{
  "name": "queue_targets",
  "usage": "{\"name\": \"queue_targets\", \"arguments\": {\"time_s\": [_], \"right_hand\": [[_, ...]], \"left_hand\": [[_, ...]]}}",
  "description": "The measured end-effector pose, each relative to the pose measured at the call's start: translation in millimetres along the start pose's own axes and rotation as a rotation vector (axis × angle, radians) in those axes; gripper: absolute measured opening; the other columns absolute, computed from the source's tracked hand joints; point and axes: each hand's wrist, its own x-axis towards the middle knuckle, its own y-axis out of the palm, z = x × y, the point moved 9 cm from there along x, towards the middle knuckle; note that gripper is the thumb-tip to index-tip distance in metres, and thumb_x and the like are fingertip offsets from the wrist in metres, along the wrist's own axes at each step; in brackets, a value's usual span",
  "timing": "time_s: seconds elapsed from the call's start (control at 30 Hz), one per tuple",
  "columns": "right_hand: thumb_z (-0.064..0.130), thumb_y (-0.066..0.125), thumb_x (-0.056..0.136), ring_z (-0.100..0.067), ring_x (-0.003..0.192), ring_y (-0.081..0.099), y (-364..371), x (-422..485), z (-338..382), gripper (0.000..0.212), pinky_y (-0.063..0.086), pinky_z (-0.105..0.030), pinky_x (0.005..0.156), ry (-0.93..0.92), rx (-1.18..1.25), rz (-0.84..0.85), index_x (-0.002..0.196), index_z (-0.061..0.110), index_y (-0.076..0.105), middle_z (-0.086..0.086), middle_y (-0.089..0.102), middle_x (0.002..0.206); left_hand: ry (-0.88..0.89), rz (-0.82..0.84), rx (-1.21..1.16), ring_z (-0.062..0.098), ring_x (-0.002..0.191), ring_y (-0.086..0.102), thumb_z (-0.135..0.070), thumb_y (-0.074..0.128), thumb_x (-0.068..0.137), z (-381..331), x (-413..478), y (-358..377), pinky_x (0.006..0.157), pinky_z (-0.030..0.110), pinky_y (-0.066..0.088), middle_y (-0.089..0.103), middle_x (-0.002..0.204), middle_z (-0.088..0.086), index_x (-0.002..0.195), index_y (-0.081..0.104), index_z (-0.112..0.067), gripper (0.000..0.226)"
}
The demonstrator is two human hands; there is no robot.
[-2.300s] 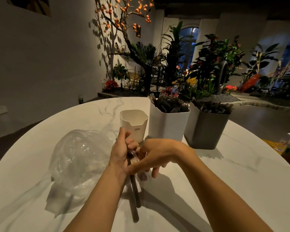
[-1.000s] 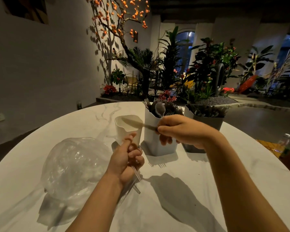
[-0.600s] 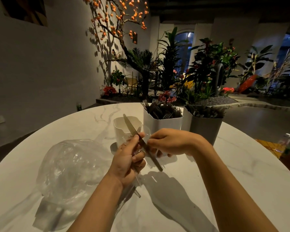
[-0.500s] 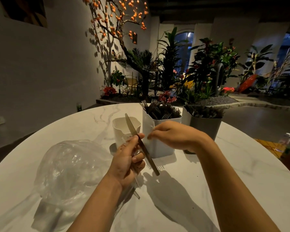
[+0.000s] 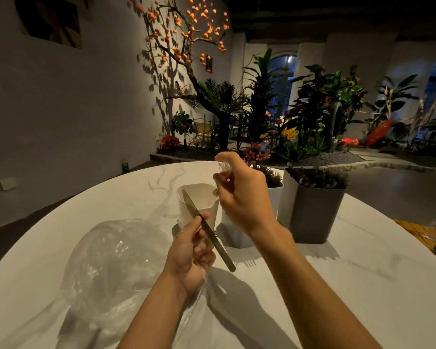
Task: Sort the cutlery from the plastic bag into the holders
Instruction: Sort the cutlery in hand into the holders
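Over white holder [image 5: 199,197], L hand [image 5: 189,253] grips slim dark knife [image 5: 207,229]

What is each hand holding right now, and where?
Left hand grips a knife at mid-length. Right hand pinches something small and clear; I cannot tell what.

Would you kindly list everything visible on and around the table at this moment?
Knife: one, dark, in the left hand, blade over the small holder.
Clear utensil: one, transparent, in the right hand; type unclear.
Small holder: one, white, leftmost.
Middle holder: one, white, holding dark cutlery.
Grey holder: one, rightmost, holding dark cutlery.
Plastic bag: one, clear, left on the table.
Table: one, white marble.
Plants: many, behind.
Left hand: grips knife.
Right hand: raised, pinching.
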Motion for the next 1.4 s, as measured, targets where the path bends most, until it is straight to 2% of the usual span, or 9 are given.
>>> {"name": "queue_targets", "arguments": {"time_s": [0.17,0.37,0.5,0.57,0.67,0.8,0.9,1.13,1.4], "right_hand": [[0.003,0.067,0.091,-0.02,0.088,0.065,35.8,12.1,-10.3,0.024,0.059,-0.043,0.075,-0.047,-0.15,-0.117,0.112,0.012,0.073,-0.006,0.068,0.102],[0.021,0.06,0.099,-0.021,0.1,0.056,86.0,13.9,-37.2,0.022,0.051,-0.036,0.084,0.088,-0.259,0.266,0.114,0.02,0.076,-0.004,0.061,0.107],[0.024,0.06,0.099,-0.024,0.107,0.047,81.6,15.1,-22.8,0.029,0.049,-0.038,0.087,0.018,-0.327,0.239,0.127,0.023,0.068,-0.005,0.053,0.111],[0.022,0.061,0.097,-0.018,0.099,0.053,71.2,18.4,-11.5,0.027,0.05,-0.032,0.081,0.001,-0.281,0.224,0.123,0.023,0.07,-0.001,0.058,0.106],[0.025,0.065,0.095,-0.001,0.075,0.056,76.4,11.9,1.3,0.022,0.042,-0.013,0.063,0.031,-0.182,0.492,0.114,0.022,0.075,0.013,0.067,0.094],[0.027,0.067,0.092,-0.016,0.097,0.065,95.4,-7.5,-1.5,0.025,0.056,-0.03,0.081,0.084,-0.283,0.747,0.116,0.025,0.075,0.007,0.07,0.113],[0.023,0.064,0.092,-0.014,0.086,0.065,88.4,3.9,-6.6,0.017,0.059,-0.034,0.075,0.086,-0.284,0.632,0.099,0.027,0.079,0.011,0.071,0.094],[0.021,0.062,0.095,-0.014,0.073,0.07,3.8,31.8,-3.8,0.017,0.061,-0.044,0.072,0.065,-0.041,-0.213,0.105,0.02,0.076,0.005,0.075,0.087],[0.005,0.054,0.094,-0.032,0.087,0.066,64.2,23.1,-23.1,0.022,0.054,-0.042,0.078,0.104,-0.361,0.081,0.094,0.007,0.076,-0.012,0.074,0.092]], "left_hand": [[-0.006,-0.081,0.046,0.008,0.052,0.039,-0.03,0.063,0.097,0.8,4.7,-13.6,0.058,0.025,0.034,0.057,0.087,0.008,0.093,0.078,-0.016,0.021],[-0.02,-0.104,0.032,0.006,0.039,0.035,-0.028,0.059,0.101,-1.5,5.4,-14.9,0.042,0.021,0.037,0.048,0.063,0.002,0.085,0.068,-0.013,0.024],[-0.011,-0.112,0.023,0.008,0.053,0.044,-0.029,0.061,0.1,-2.0,5.4,-17.4,0.058,0.024,0.039,0.062,0.077,0.006,0.094,0.074,-0.012,0.022],[0.008,-0.112,0.042,0.01,0.056,0.044,-0.025,0.061,0.099,-4.3,4.5,-16.4,0.055,0.025,0.031,0.058,0.073,0.006,0.079,0.073,-0.015,0.025],[0.002,-0.041,0.012,0.006,0.042,0.026,-0.018,0.052,0.104,-3.9,2.3,-6.9,0.048,0.023,0.017,0.036,0.055,-0.004,0.063,0.053,-0.018,0.041],[0.04,-0.018,0.099,0.006,0.043,0.024,-0.012,0.044,0.106,-4.9,0.4,-2.5,0.046,0.023,0.017,0.034,0.056,-0.004,0.065,0.045,-0.018,0.042],[0.054,0.002,0.147,0.006,0.044,0.024,-0.011,0.046,0.105,-5.3,0.0,0.2,0.043,0.02,0.018,0.036,0.061,-0.002,0.07,0.052,-0.017,0.036],[0.023,0.004,0.116,0.004,0.037,0.029,-0.02,0.055,0.103,-3.7,1.6,-1.3,0.038,0.018,0.021,0.041,0.058,-0.003,0.101,0.067,-0.007,0.018],[0.041,-0.101,0.084,0.005,0.039,0.035,-0.025,0.059,0.102,-6.2,-0.8,-12.7,0.044,0.018,0.029,0.058,0.076,0.004,0.09,0.075,-0.013,0.023]]}}
